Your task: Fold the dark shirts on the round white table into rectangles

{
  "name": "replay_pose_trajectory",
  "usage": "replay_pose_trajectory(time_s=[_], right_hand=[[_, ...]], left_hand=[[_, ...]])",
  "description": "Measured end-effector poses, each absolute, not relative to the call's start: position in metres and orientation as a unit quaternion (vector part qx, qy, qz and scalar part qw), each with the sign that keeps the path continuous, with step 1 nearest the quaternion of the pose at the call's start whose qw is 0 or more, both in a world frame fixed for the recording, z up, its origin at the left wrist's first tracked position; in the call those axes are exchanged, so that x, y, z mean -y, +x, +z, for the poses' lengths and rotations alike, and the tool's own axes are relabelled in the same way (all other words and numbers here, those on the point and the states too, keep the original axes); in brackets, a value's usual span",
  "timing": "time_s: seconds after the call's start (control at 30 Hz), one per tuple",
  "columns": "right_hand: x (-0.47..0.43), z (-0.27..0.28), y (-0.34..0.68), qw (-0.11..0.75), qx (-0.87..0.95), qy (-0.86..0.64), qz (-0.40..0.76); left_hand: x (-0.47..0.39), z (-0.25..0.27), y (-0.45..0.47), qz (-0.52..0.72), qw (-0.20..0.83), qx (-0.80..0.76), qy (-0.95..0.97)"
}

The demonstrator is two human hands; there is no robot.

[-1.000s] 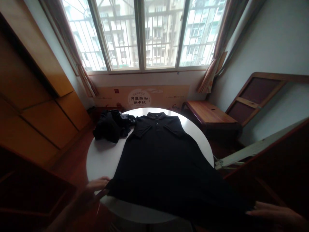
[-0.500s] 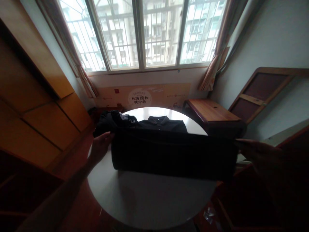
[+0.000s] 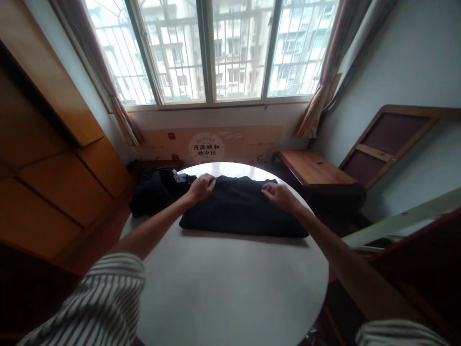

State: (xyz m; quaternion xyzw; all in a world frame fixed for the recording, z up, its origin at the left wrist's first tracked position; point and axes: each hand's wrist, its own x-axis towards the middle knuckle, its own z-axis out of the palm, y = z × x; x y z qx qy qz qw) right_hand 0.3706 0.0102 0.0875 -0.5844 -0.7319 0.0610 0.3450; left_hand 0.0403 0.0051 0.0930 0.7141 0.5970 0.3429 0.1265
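A black collared shirt (image 3: 241, 206) lies folded into a wide band across the white round table (image 3: 230, 283). Its collar is covered by the upper layer of cloth. At the far left corner of the band, my left hand (image 3: 202, 187) is closed with its fingers pinched on the cloth. My right hand (image 3: 279, 194) pinches the far right part of the same edge, fingers curled down. Just left of the shirt sits a crumpled heap of black clothes (image 3: 153, 192) with a small greyish-white patch.
A wooden side table (image 3: 317, 166) stands beyond the round table at the right, near a wood-framed panel (image 3: 385, 139) against the wall. Wooden cabinets (image 3: 54, 182) line the left side. Barred windows (image 3: 237, 53) and a printed banner (image 3: 234, 139) are at the back.
Both hands have moved forward and closer together, carrying the lifted part of the shirt away from me and down over the collar. The shirt now lies flat on the table.
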Motion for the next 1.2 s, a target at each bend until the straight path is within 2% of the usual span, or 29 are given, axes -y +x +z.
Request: replay_pose_trajectory(time_s=[0.1, 0.2, 0.27, 0.37, 0.7, 0.87, 0.97, 1.07, 1.2], right_hand=[[0.048, 0.034, 0.366, 0.253, 0.852, -0.457, 0.033], [0.091, 0.002, 0.39, 0.214, 0.884, -0.417, -0.011], [0.1, -0.006, 0.412, 0.216, 0.875, -0.432, -0.036], [0.091, -0.008, 0.436, 0.219, 0.859, -0.459, -0.054], [0.076, -0.008, 0.426, 0.187, 0.847, -0.488, -0.092], [0.074, 0.003, 0.417, 0.156, 0.848, -0.494, -0.113], [0.081, 0.013, 0.417, 0.181, 0.835, -0.509, -0.103], [0.098, 0.035, 0.424, 0.241, 0.825, -0.507, -0.07], [0.131, 0.1, 0.435, 0.313, 0.811, -0.492, -0.036]], left_hand=[[0.008, 0.065, 0.034, 0.261, 0.134, -0.474, 0.83], [0.024, 0.035, 0.003, 0.136, 0.053, -0.288, 0.946], [0.028, 0.02, -0.021, 0.092, -0.011, -0.273, 0.957], [0.022, 0.01, -0.042, 0.066, -0.052, -0.325, 0.942], [0.017, 0.014, -0.028, 0.091, -0.056, -0.404, 0.909], [0.011, 0.023, -0.019, 0.051, -0.049, -0.455, 0.888], [0.017, 0.029, -0.021, 0.066, -0.055, -0.47, 0.879], [0.04, 0.047, -0.033, 0.142, -0.051, -0.463, 0.873], [0.083, 0.114, -0.057, 0.258, -0.012, -0.407, 0.876]])
